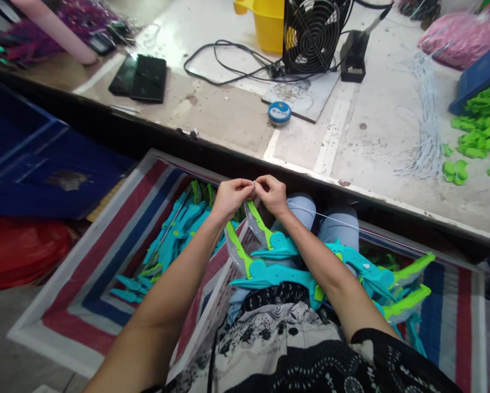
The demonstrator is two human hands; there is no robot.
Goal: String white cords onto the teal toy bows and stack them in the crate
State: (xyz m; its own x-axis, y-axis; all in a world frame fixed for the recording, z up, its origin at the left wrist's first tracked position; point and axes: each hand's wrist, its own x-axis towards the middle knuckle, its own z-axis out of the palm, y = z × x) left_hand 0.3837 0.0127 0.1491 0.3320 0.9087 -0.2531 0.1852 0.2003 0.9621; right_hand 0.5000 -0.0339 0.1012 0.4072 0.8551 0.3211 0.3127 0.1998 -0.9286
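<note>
My left hand (230, 196) and my right hand (271, 194) meet above my lap, fingertips pinched together on a thin white string (330, 219) that trails off to the right. Below the hands hang teal and lime green plastic toy pieces (265, 256), lying across my knees. Both hands are closed in a pinch. More teal toy pieces (175, 240) lie heaped in a striped woven bag (105, 256) to my left.
A worn workbench (236, 114) runs across ahead, with a black fan (312, 33), yellow tub (267, 22), cables, a round blue tin (279, 112), a bundle of white strings (427, 120), green parts (480, 131) and a black wallet (140, 77). A second striped bag (453, 316) is on my right.
</note>
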